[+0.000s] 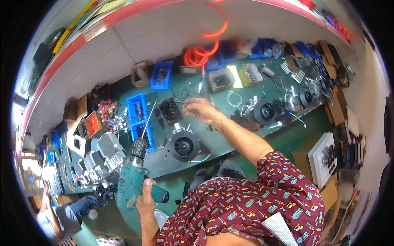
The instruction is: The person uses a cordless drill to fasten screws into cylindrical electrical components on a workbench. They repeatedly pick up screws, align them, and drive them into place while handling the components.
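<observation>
My left hand (147, 197) is wrapped round the handle of a teal and black cordless drill (130, 176). The drill points away from me, its long thin bit (149, 119) reaching up beside a box of small dark screws (169, 110). At that box's right edge is my right hand (199, 110), fingers pinched together; what they hold, if anything, is too small to make out. Nearer to me, a round black fan wheel on a motor assembly (183, 146) lies at the bench's front edge, with a thin wire trailing to its right.
Blue bins (138, 108) of small parts stand left of the screw box. Several grey motor housings (108, 145) crowd the left bench. More fan assemblies (264, 112) sit to the right. A coiled orange air hose (196, 56) hangs over the bench. Another person (61, 219) is at the lower left.
</observation>
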Demonstrator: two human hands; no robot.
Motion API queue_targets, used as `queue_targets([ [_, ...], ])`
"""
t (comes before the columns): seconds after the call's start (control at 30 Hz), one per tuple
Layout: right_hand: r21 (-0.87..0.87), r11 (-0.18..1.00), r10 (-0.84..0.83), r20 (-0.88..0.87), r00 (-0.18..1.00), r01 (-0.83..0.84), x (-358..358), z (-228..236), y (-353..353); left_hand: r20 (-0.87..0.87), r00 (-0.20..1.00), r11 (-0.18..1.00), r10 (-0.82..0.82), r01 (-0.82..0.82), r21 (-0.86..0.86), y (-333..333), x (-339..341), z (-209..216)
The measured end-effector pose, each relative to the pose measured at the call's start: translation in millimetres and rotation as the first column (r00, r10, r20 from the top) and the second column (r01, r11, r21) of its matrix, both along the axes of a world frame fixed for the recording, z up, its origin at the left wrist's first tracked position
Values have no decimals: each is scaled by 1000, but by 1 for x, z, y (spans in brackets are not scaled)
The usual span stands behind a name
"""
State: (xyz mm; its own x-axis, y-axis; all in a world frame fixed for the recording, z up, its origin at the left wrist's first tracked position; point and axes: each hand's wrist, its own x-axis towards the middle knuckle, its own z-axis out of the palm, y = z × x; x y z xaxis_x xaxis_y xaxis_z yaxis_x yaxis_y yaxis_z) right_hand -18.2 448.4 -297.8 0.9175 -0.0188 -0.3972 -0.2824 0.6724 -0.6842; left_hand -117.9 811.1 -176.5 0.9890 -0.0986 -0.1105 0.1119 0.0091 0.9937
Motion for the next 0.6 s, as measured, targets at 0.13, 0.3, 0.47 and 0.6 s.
queue_targets([
  [0.13,-7,997,-84,-60,995,83,-70,22,-11,-68,977,976,-200,205,69,-10,9,11],
  [0.3,-92,990,-124,-198,972,107,-156,28,-17,-173,888,881,-425,450,148,-24,12,9],
  [0.47,4,964,-255,-280,926,267,-218,14,-19,-178,784,745,-595,621,245,-60,15,18],
  [0.6,-27,955,-289,-306,907,296,-245,4,-37,-301,710,676,-636,702,225,-86,15,18],
])
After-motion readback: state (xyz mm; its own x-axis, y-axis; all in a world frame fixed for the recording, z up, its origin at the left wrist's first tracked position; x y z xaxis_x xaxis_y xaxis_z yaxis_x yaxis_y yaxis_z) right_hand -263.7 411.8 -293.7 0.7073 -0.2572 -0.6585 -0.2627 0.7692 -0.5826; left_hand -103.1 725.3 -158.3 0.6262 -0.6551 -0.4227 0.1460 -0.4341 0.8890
